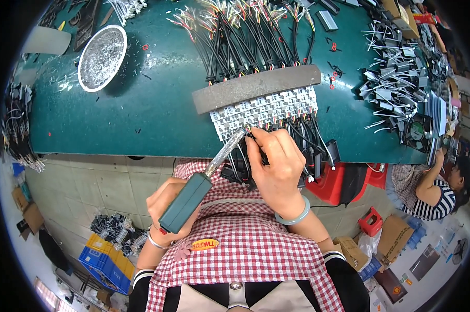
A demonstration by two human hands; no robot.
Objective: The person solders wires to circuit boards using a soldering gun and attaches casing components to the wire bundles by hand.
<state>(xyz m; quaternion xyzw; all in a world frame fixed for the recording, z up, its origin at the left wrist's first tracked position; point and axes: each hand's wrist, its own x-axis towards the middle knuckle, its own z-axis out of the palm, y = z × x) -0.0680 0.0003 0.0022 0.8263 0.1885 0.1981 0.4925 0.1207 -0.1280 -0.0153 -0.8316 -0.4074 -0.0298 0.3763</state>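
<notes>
At front edge of green table (141,125), L hand (163,202) is clamped round green-handled iron (187,202), barrel (226,151) pointing fwd-right; white circuit boards (266,112) lie just fwd of R hand (279,162), long axis approx. L-to-R; R hand, the nearer one, is pinched together on thin wires (248,131).

My boxy dark-green hand tool with a long silvery barrel (187,202), gripped in my left hand (161,202), slanting up rightward, its tip at the near edge of white rectangular circuit boards (266,111) in flat rows, thin coloured wires (248,130) pinched in my right hand (279,156)
</notes>
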